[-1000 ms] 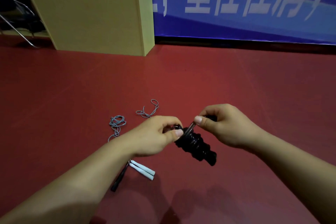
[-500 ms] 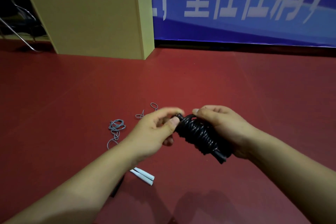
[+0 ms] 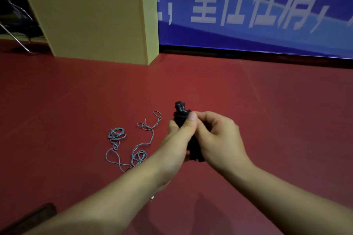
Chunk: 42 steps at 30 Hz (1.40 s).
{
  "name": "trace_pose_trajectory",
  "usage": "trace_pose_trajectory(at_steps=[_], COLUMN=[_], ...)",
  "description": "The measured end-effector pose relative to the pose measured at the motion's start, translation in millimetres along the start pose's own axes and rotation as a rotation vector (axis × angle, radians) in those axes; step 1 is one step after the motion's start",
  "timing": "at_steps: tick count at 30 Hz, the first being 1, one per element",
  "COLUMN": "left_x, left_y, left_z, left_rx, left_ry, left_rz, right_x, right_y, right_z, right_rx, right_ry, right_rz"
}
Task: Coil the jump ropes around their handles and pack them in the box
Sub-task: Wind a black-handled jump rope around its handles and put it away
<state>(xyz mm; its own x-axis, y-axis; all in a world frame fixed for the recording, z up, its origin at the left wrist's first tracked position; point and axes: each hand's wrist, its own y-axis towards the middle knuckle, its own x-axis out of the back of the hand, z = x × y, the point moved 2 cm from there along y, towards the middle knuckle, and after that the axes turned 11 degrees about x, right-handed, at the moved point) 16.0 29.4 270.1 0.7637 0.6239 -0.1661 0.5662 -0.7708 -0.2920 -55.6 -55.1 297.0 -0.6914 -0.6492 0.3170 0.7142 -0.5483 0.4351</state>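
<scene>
A black jump rope (image 3: 180, 114), coiled tightly around its handles, stands nearly upright between my two hands above the red floor. My left hand (image 3: 178, 139) grips the bundle from the left, thumb pressed on its upper coils. My right hand (image 3: 217, 137) wraps the lower part from the right and hides most of it. A loose grey jump rope (image 3: 133, 143) lies tangled on the floor to the left; its white handles are hidden under my left forearm. The tan box (image 3: 95, 26) stands at the back left.
A blue banner (image 3: 248, 11) with white characters hangs along the back wall. Metal chair legs (image 3: 17, 32) show at the far left. A dark handle-like object (image 3: 36, 213) lies on the floor at the lower left, beside my left forearm.
The black bundle has turned from lying slanted to nearly upright. Both hands have closed in around it, the right hand moving down over its lower part.
</scene>
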Motion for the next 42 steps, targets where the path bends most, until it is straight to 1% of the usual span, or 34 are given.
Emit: trace_pose_trajectory(at_steps=[5, 7, 9, 12, 15, 18, 21, 23, 26, 29, 31, 33, 35, 39, 42], left_x=[11, 17, 24, 31, 35, 34, 35, 35, 34, 34, 36, 37, 37, 39, 39], left_y=[-1, -4, -6, -11, -15, -16, -16, -18, -18, -20, -18, -16, -16, -15, -12], left_z=[-7, -12, -16, -21, -24, -26, -26, -27, -28, -24, -20, -18, -17, -17, -15], left_rx=[0.032, 0.01, 0.002, 0.039, 0.047, 0.027, 0.014, 0.002, 0.01, 0.095, 0.142, 0.176, 0.194, 0.174, 0.156], left_ry=[-0.138, -0.146, -0.12, -0.069, -0.032, -0.038, -0.044, -0.031, -0.008, -0.012, -0.016, -0.015, -0.028, -0.059, -0.096], left_rz=[-0.142, -0.18, -0.178, -0.153, -0.083, 0.056, 0.108, 0.119, 0.089, 0.118, 0.095, 0.089, 0.121, 0.171, 0.16], right_x=[-13, -13, -13, -12, -4, -1, 0, 2, 8, 11, 12, 14, 16, 18, 20], right_y=[-2, 2, 4, 7, 11, 10, 9, 10, 14, 14, 12, 11, 10, 9, 8], right_z=[0, -3, -5, -2, 0, -2, -5, -6, -10, -21, -27, -31, -31, -27, -26], right_rx=[0.096, 0.066, -0.009, -0.169, -0.25, -0.339, -0.403, -0.429, -0.464, -0.49, -0.499, -0.505, -0.497, -0.479, -0.492], right_ry=[0.042, 0.106, 0.244, 0.487, 0.561, 0.59, 0.621, 0.66, 0.707, 0.682, 0.654, 0.648, 0.661, 0.695, 0.693], right_rz=[0.201, 0.217, 0.201, 0.148, 0.157, 0.312, 0.409, 0.435, 0.444, 0.462, 0.473, 0.477, 0.475, 0.474, 0.43])
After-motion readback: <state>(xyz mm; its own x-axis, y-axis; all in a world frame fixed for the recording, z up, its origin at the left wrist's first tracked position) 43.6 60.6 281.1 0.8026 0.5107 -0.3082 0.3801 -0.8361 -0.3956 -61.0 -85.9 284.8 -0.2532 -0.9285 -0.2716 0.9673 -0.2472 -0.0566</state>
